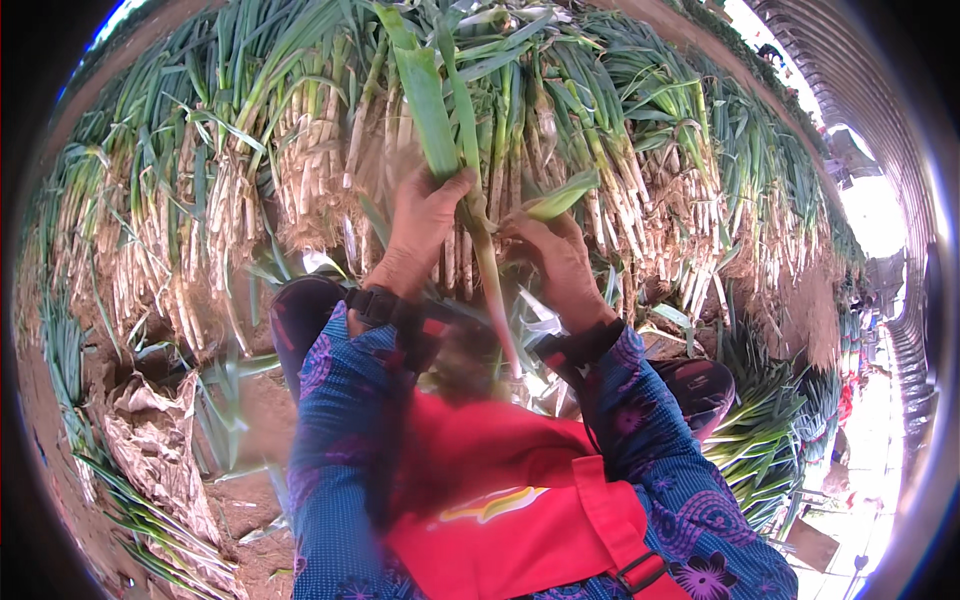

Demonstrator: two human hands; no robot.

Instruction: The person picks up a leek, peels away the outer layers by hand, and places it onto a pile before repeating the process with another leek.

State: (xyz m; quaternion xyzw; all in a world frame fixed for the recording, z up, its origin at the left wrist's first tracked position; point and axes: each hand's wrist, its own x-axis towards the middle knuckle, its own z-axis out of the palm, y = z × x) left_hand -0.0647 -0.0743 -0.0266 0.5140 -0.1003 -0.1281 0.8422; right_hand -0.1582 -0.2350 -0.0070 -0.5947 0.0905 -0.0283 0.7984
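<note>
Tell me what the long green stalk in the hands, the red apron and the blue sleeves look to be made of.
Long green leek-like stalk: fresh plant matter, matte fibrous leaves over a pale stem.
Red apron: seemingly smooth synthetic fabric, faint sheen, webbing strap.
Blue floral-print sleeves: soft woven cloth, matte, creased.

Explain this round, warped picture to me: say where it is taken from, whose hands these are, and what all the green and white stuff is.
The picture comes from a wide fisheye camera worn on a person's head, looking down at their own hands; that lens bends everything toward the rim. There is no machine here, only two bare hands coming out of blue patterned sleeves above a red apron. The left hand grips a long green onion stalk by its leaves, holding it upright. The right hand pinches a loose outer leaf of the same stalk. Behind them a big heap of green onions is stacked with white root ends toward the person. Trimmed leaves and scraps lie on the brown dirt floor at the left.
</note>
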